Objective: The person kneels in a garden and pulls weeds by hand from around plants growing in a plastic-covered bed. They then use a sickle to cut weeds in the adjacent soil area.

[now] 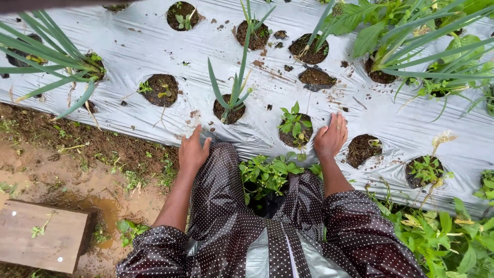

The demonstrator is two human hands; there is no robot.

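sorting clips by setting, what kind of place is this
Most likely an outdoor vegetable plot: silver plastic mulch sheet with round planting holes, onion-like plants growing from them, muddy ground alongside.

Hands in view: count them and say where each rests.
2. The left hand rests at the plastic sheet edge; the right hand lies flat beside a leafy seedling.

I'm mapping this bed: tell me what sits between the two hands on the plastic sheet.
In the head view, between the left hand and right hand lie bare silver sheet and a planting hole with a small leafy weed.
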